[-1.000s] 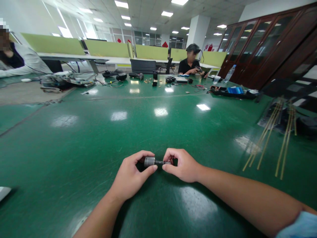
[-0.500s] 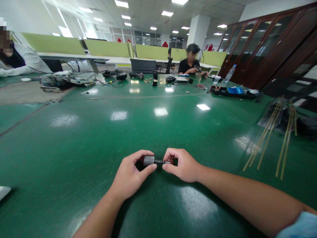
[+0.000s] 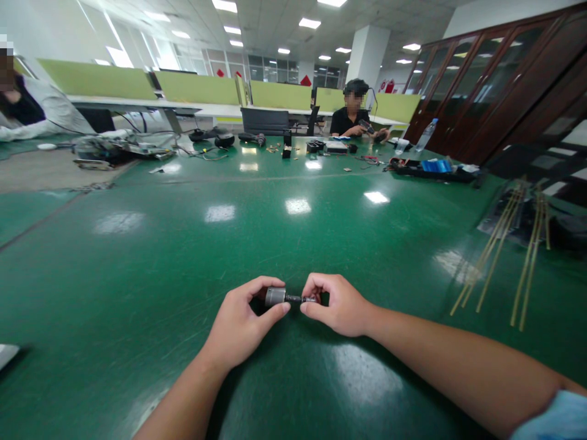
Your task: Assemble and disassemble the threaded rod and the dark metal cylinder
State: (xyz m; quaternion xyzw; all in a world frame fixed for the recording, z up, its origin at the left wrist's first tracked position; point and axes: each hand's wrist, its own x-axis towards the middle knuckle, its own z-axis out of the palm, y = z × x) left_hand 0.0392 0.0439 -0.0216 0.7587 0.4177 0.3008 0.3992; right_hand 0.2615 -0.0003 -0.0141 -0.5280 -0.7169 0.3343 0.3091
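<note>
A small grey metal cylinder with a thin dark shaft lies horizontally between my hands, low over the green table. My left hand has its thumb and fingers round the cylinder at the left end. On the right, my right hand pinches the far end of the shaft between thumb and fingertips. The middle of the shaft shows between the two hands.
Thin yellowish sticks lie at the right. A black tray with blue items, a plastic bottle, small parts and cables line the far side. One person sits across; another is at far left.
My hands and the metal piece show no clear movement. Across the table, the person's hand on the right has shifted slightly.
</note>
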